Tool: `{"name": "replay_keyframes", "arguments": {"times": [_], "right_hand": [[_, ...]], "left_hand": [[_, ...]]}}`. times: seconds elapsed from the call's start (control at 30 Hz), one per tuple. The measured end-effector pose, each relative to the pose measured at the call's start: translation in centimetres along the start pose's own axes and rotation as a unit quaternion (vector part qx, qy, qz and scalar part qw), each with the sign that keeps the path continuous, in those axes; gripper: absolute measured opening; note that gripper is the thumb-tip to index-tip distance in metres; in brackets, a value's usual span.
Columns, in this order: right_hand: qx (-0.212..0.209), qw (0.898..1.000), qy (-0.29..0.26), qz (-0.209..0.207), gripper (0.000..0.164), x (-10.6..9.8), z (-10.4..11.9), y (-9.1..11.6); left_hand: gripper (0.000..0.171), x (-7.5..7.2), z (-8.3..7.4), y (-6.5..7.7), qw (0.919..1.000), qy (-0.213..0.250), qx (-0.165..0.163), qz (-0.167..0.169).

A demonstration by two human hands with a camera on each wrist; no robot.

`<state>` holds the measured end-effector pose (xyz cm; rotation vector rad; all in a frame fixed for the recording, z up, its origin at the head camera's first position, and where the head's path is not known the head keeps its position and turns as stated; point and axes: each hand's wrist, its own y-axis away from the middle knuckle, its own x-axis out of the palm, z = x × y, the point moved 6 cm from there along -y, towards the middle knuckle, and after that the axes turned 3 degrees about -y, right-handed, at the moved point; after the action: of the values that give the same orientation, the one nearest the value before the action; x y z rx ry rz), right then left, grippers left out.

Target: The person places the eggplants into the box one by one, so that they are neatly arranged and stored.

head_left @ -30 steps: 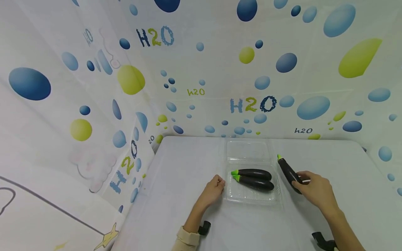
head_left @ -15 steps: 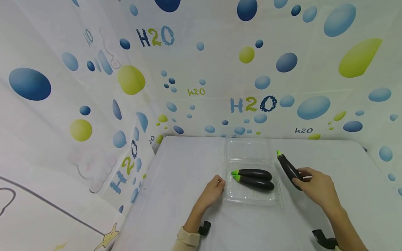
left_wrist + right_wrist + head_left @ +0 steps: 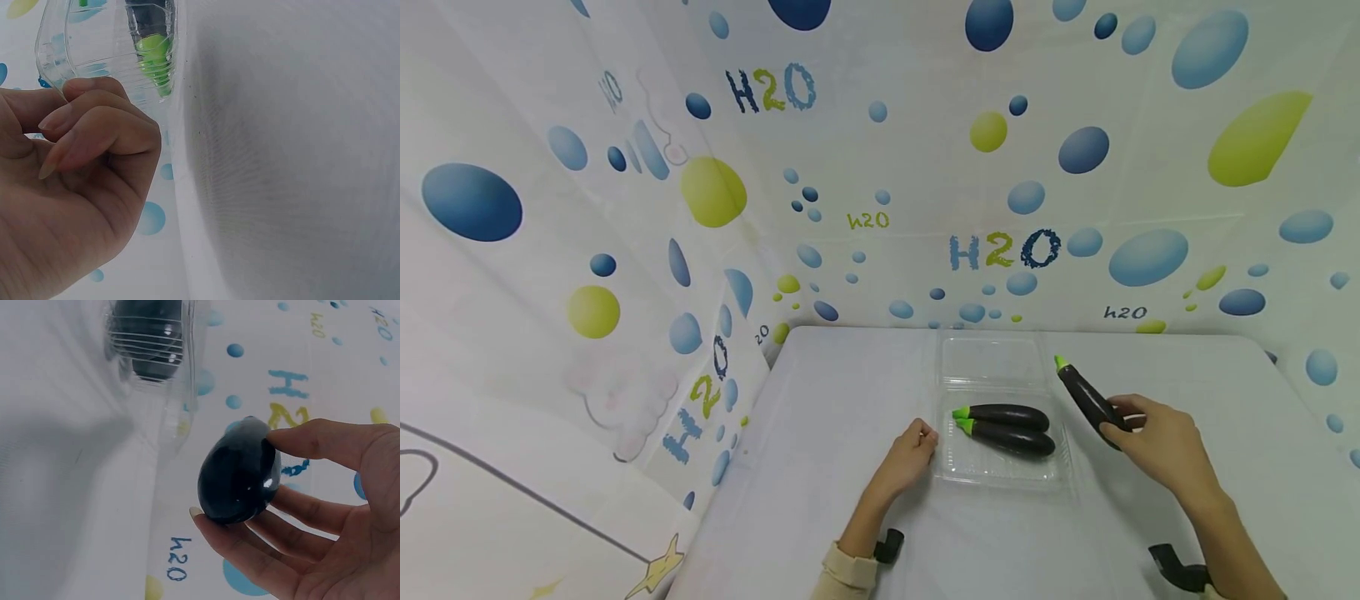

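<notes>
My right hand (image 3: 1163, 442) holds a dark eggplant (image 3: 1082, 393) by its thick end, right of a clear plastic clamshell box (image 3: 958, 465). Its bright green stem points away and to the left. In the right wrist view, thumb and fingers pinch the eggplant's (image 3: 232, 478) rounded end. Two more eggplants, one behind (image 3: 1007, 415) and one in front (image 3: 1011, 437), lie side by side in the box's near half. With curled fingers, my left hand (image 3: 908, 457) pinches the box's left edge. In the left wrist view the thumb and forefinger meet at the box wall (image 3: 53, 59).
The box's open lid (image 3: 992, 357) lies flat toward the back of the white-covered table (image 3: 850, 383). Behind the table hangs a white curtain (image 3: 925, 158) with blue and green drops. Black wrist mounts (image 3: 890, 546) are on both arms.
The right hand has lifted the eggplant slightly and moved its stem end a little up and left toward the box. My left hand and the box have stayed put.
</notes>
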<state>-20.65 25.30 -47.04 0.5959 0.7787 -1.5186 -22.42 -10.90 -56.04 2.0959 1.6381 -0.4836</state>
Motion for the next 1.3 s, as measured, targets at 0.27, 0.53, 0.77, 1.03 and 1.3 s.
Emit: {"name": "replay_keyframes", "arguments": {"times": [0.27, 0.53, 0.77, 1.03, 1.3], "right_hand": [[-0.009, 1.000, 0.004, 0.015, 0.048, -0.2, 0.4, -0.5], [-0.008, 0.999, 0.006, 0.035, 0.047, -0.2, 1.0, -1.0], [-0.026, 0.999, 0.013, 0.038, 0.041, -0.2, 1.8, -1.3], [-0.041, 0.998, 0.011, 0.046, 0.037, 0.1, 2.2, -1.8], [-0.052, 0.997, 0.018, 0.055, 0.037, 0.5, 2.9, -1.9]], "left_hand": [[0.020, 0.0, -0.1, 0.0, 1.0000, 0.006, -0.001, 0.001], [0.020, 0.1, -0.1, -0.1, 1.0000, 0.008, 0.001, 0.000], [0.021, 0.0, -0.1, 0.0, 1.0000, 0.003, -0.004, -0.002], [0.021, 0.0, -0.3, -0.1, 1.0000, 0.005, -0.005, -0.002], [0.020, 0.1, -0.2, -0.1, 0.9999, 0.009, -0.010, 0.001]]}}
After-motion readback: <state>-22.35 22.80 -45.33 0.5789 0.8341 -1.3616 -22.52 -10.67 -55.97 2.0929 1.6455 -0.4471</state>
